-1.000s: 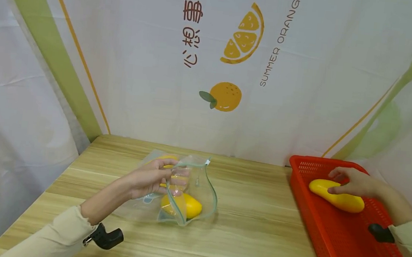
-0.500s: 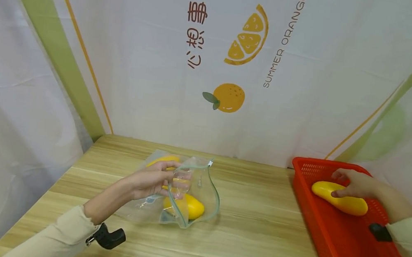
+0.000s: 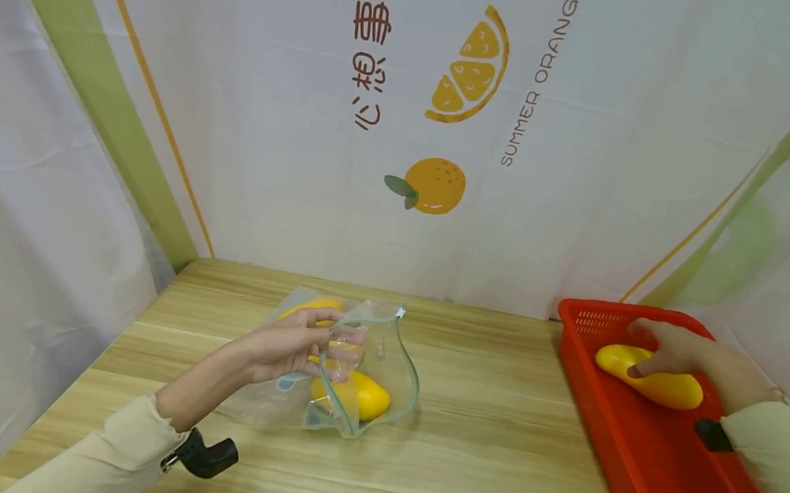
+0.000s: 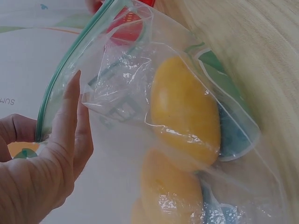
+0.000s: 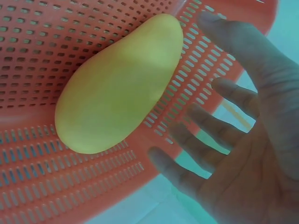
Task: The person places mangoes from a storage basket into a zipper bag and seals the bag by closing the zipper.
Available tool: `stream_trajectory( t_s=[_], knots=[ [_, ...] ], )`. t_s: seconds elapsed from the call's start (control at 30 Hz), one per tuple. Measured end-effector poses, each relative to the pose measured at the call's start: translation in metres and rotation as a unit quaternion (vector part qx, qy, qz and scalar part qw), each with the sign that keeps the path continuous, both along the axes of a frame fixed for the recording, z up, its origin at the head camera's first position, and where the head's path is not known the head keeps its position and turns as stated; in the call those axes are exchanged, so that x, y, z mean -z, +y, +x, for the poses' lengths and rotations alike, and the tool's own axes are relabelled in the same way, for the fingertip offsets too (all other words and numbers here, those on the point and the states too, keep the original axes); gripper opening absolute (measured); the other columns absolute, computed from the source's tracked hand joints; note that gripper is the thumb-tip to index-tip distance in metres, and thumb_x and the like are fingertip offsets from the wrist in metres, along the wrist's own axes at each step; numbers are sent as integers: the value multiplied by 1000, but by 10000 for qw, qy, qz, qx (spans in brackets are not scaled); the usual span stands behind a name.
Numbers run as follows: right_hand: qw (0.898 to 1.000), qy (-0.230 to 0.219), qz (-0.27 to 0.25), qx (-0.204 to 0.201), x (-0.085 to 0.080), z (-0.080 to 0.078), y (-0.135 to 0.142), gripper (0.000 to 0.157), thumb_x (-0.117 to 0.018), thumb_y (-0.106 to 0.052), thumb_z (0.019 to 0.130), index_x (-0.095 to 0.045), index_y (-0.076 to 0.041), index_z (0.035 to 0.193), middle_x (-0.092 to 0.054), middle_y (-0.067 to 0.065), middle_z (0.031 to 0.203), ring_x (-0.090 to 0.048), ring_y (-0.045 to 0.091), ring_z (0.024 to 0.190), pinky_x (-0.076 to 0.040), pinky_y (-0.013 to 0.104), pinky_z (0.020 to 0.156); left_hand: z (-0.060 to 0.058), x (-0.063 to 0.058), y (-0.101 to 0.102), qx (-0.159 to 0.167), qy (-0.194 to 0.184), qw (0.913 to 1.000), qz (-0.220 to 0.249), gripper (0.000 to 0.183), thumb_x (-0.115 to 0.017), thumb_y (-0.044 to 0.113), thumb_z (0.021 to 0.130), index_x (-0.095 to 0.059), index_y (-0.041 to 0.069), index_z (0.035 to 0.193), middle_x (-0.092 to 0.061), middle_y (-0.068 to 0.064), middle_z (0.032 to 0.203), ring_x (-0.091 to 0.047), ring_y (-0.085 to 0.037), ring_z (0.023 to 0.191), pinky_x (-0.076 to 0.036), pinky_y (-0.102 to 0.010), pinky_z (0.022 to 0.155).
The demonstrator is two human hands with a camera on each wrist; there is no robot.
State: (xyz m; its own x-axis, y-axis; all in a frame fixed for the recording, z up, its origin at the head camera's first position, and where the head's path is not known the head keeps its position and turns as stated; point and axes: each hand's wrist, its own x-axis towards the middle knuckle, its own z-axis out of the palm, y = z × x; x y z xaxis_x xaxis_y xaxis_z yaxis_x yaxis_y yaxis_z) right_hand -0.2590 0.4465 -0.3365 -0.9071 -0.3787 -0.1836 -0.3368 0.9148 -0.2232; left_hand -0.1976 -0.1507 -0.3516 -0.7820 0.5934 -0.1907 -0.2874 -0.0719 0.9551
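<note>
A yellow mango (image 3: 663, 388) is held within the far part of a red plastic basket (image 3: 585, 420), laid slantwise on the slotted floor. Directly over it the right hand (image 3: 678, 349) is poised, palm turned down; in the right wrist view the thumb and fingers are seen parted and loosely extended, with nothing gripped and a gap left between fingertips and fruit. The mango is flanked by the perforated basket walls, the far wall being close to its narrower end, while more of the basket floor is left uncovered toward the near end.

By the left hand (image 3: 285, 347) the rim of a transparent zip bag (image 3: 384, 357) is pinched between thumb and fingers, the fingers kept nearly straight. The bag's mouth is spread wide and faced toward the basket, its green seal bowed outward. At least two bagged mangoes (image 3: 371, 400) are contained in it, one lying just inside the mouth.

Bag and basket are separated by a broad stretch of wood-grain counter (image 3: 484, 438). The counter's back edge is bordered by a printed curtain (image 3: 546, 237), near which the basket's far end is set.
</note>
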Motion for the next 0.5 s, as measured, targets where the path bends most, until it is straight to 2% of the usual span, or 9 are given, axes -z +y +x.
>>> stream_trajectory(
  t_s=[0.17,0.5],
  knots=[
    [9997,-173,52,192,4,1,7,78,-89,-25,77,-47,18,128,-50,42,124,-48,57,111,-44,72,92,0,0,1,23,1,10000,22,38,-37,2,108,-31,-8,144,-51,-25,141,-57,-41,124,-56,-52,90],
    [9996,-31,57,291,8,-1,15,80,-90,-27,76,-47,17,127,-48,44,124,-47,58,110,-42,73,93,-1,1,0,69,19,10000,61,38,-38,2,108,-30,-9,144,-50,-26,141,-58,-40,122,-55,-53,92]
  ],
)
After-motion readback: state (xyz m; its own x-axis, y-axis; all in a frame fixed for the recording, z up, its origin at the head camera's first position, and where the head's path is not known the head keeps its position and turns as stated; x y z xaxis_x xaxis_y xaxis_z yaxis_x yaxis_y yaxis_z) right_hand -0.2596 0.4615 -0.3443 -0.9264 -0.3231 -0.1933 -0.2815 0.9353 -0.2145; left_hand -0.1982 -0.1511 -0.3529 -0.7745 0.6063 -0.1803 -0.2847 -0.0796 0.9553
